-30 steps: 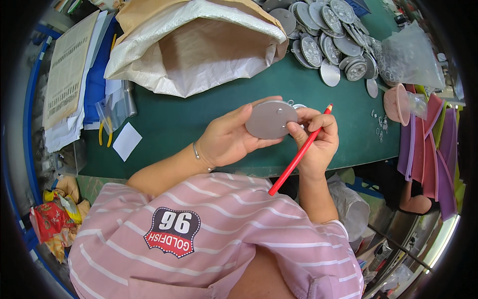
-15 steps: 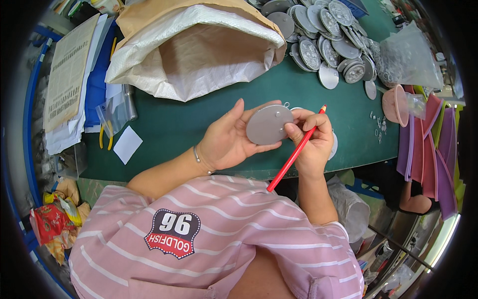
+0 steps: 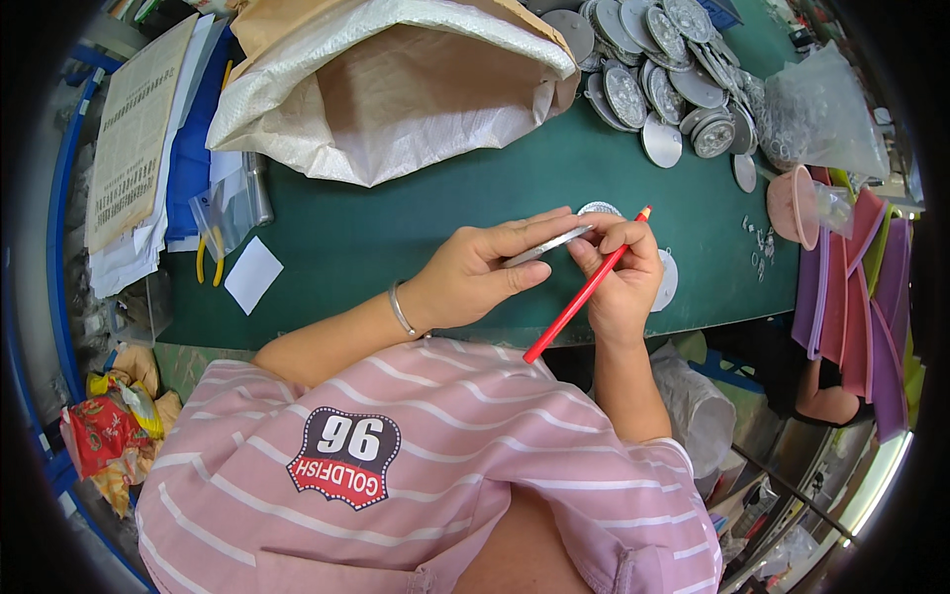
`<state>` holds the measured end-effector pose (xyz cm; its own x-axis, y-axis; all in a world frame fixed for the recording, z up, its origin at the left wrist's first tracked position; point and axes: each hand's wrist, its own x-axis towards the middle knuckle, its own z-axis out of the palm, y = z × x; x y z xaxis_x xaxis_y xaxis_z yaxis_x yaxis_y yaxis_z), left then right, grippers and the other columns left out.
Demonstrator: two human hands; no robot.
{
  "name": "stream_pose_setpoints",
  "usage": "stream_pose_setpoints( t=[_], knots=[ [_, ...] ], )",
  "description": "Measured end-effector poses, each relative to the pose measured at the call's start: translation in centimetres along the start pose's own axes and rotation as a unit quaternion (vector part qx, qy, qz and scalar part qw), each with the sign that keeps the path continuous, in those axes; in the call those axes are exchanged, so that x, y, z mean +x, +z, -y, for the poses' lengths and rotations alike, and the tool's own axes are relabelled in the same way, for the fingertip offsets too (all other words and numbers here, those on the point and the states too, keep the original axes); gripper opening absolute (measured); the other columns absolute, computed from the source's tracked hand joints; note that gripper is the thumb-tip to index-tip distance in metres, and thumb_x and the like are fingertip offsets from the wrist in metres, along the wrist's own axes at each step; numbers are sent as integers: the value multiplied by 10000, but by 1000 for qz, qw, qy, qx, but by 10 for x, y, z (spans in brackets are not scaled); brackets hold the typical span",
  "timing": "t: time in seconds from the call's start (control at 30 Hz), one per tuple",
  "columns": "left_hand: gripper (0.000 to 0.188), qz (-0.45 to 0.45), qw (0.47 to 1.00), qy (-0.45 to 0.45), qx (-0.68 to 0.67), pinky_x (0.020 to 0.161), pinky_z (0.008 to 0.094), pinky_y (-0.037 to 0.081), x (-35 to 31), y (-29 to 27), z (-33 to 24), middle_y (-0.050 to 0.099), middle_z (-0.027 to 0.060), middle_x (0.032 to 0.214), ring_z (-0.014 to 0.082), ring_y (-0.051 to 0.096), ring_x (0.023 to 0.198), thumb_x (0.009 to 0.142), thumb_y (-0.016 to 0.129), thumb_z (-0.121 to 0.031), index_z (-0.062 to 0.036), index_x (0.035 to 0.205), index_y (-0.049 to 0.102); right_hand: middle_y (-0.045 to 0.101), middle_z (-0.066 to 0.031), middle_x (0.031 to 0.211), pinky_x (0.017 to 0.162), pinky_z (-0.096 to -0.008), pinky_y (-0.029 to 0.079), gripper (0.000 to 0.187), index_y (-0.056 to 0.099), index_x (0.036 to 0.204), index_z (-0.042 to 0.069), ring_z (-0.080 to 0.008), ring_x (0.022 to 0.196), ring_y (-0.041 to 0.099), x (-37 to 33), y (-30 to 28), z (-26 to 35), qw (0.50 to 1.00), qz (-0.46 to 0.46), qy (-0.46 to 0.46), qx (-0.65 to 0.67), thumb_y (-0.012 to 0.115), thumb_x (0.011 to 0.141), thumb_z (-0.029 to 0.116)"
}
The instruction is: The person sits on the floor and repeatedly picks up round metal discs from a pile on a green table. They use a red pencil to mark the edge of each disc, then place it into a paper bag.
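Note:
A round grey metal disc (image 3: 547, 246) is tilted nearly edge-on in front of me. My left hand (image 3: 487, 259) grips it between the thumb and the straightened fingers. A red pencil (image 3: 586, 290) lies across my right hand (image 3: 623, 265), sloping down to the left. The right fingertips are close to the disc's right edge; whether they press on it I cannot tell. Just beyond the hands lies another disc with a patterned face (image 3: 600, 208), partly hidden. A paler disc (image 3: 666, 280) with a small ring rests right of my right hand.
A large open white woven sack (image 3: 297, 148) lies at the far side. A heap of metal discs (image 3: 663, 144), a clear plastic bag (image 3: 821, 109) and a pink cup (image 3: 792, 208) stand at the right, with small rings (image 3: 760, 247) nearby. Papers (image 3: 139, 139) and yellow-handled pliers (image 3: 210, 257) are at left.
My left hand has turned the disc from showing its flat face to nearly edge-on, and its fingers have closed in over it. The pencil stays in my right hand.

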<state>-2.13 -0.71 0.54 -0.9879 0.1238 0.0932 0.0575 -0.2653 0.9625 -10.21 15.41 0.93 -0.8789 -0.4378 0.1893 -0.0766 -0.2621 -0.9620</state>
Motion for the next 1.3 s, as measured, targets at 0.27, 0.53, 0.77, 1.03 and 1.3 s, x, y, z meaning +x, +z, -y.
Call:
stream_pose_setpoints(
  t=[0.27, 0.53, 0.77, 1.03, 1.3],
  knots=[
    [595, -33, 818, -168, -548, 1002, 413, 410, 3, -11, 6, 364, 219, 1369, 283, 446, 1221, 910, 544, -230, 29, 1369, 269, 661, -103, 834, 671, -346, 462, 286, 467, 692, 64, -237, 725, 555, 1, -3, 11, 903, 76, -315, -281, 644, 606, -143],
    [513, -135, 899, -34, -415, 998, 421, 414, 7, 0, 0, 369, 198, 1372, 291, 467, 1199, 862, 484, -5, 13, 1348, 318, 590, -149, 962, 636, -235, 497, 212, 396, 837, 44, -121, 758, 569, -5, 1, 7, 997, -37, 56, -38, 583, 835, -56],
    [432, -150, 910, -86, -376, 995, 448, 402, 8, 5, 2, 417, 196, 1329, 292, 470, 1189, 959, 407, -257, -6, 1307, 356, 636, -123, 872, 584, -230, 464, 296, 402, 719, 46, -111, 680, 563, -12, 4, 2, 990, -41, -74, -117, 671, 765, -67],
    [559, -116, 841, -178, -497, 997, 498, 375, 6, 4, -2, 389, 242, 1345, 357, 447, 1202, 974, 238, -451, -7, 1288, 368, 669, -145, 864, 662, -330, 519, 258, 477, 710, 20, -271, 729, 642, -13, 2, 10, 924, 164, -270, -215, 705, 662, -90],
    [317, -163, 904, -88, -385, 953, 504, 428, 6, 7, -35, 456, 223, 1282, 405, 471, 1168, 934, 443, -156, -24, 1220, 414, 654, -151, 807, 661, -276, 498, 238, 437, 706, 24, -158, 757, 628, -7, -30, 19, 958, -99, -115, -242, 653, 784, -37]
  ],
)
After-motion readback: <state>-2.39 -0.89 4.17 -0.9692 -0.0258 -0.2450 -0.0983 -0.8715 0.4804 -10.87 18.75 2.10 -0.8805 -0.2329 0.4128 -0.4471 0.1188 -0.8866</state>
